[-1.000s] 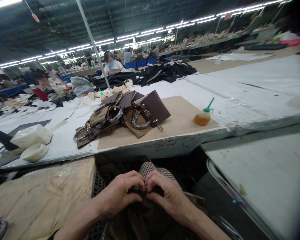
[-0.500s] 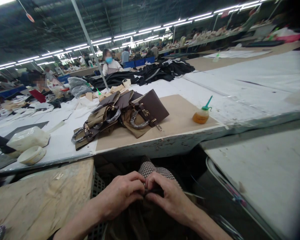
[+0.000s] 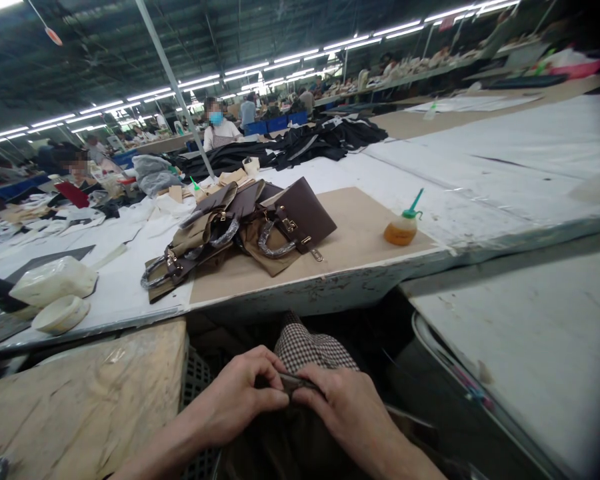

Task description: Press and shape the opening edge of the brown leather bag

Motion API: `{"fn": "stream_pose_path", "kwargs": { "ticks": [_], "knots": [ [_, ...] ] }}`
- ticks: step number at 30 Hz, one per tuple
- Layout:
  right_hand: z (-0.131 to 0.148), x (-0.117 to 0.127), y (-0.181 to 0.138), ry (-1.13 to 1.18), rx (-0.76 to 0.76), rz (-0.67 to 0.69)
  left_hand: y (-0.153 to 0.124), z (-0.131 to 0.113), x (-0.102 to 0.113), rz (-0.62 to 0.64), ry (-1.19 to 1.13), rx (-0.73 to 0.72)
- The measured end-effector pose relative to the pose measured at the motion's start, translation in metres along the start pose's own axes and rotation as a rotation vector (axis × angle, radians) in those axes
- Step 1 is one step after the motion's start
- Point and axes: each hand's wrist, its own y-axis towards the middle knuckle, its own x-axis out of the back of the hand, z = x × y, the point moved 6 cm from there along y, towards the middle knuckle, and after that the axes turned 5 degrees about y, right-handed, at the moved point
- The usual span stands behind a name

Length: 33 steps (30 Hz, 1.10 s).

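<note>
Dark bag edge (image 3: 295,383) now sits lower in my lap; my left hand (image 3: 235,400) and right hand (image 3: 345,407) keep pinching it shut.

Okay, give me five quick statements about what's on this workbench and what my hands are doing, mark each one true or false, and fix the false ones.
1. Both hands pinch the edge of a dark piece held low in the lap. True: the left hand and right hand meet on the dark piece.
2. The squeeze bottle lies tipped over. False: the squeeze bottle stands upright on the brown board.
3. The bottle's nozzle is green. True.
4. The brown handbags hang from a hook. False: the brown handbags lie piled on the bench.
5. The right hand rests on the handbags. False: it is well below the bench edge, on the dark piece.
</note>
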Motion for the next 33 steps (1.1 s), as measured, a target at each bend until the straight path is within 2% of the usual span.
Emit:
{"fn": "stream_pose_path", "kwargs": {
  "ticks": [6, 10, 16, 20, 23, 28, 33],
  "knots": [
    [-0.008, 0.002, 0.002, 0.293, -0.008, 0.011, -0.002, 0.003, 0.001, -0.103, -0.02, 0.016],
    [-0.008, 0.004, 0.002, 0.397, -0.033, 0.009, 0.0, 0.007, 0.001, -0.154, 0.014, 0.032],
    [-0.005, 0.004, 0.002, 0.426, -0.038, -0.013, 0.006, 0.015, -0.002, -0.122, 0.061, 0.054],
    [-0.006, 0.005, 0.001, 0.421, -0.027, 0.001, 0.01, 0.019, -0.003, -0.105, -0.082, 0.027],
    [-0.004, 0.011, 0.0, 0.43, 0.015, 0.057, 0.013, 0.022, -0.004, -0.072, -0.211, 0.021],
    [0.006, 0.018, 0.003, 0.498, 0.119, 0.232, 0.012, 0.022, -0.003, -0.043, -0.188, -0.009],
    [0.016, 0.008, 0.015, 0.35, 0.163, 0.216, 0.004, 0.019, 0.001, -0.051, -0.103, -0.053]
  ]
}}
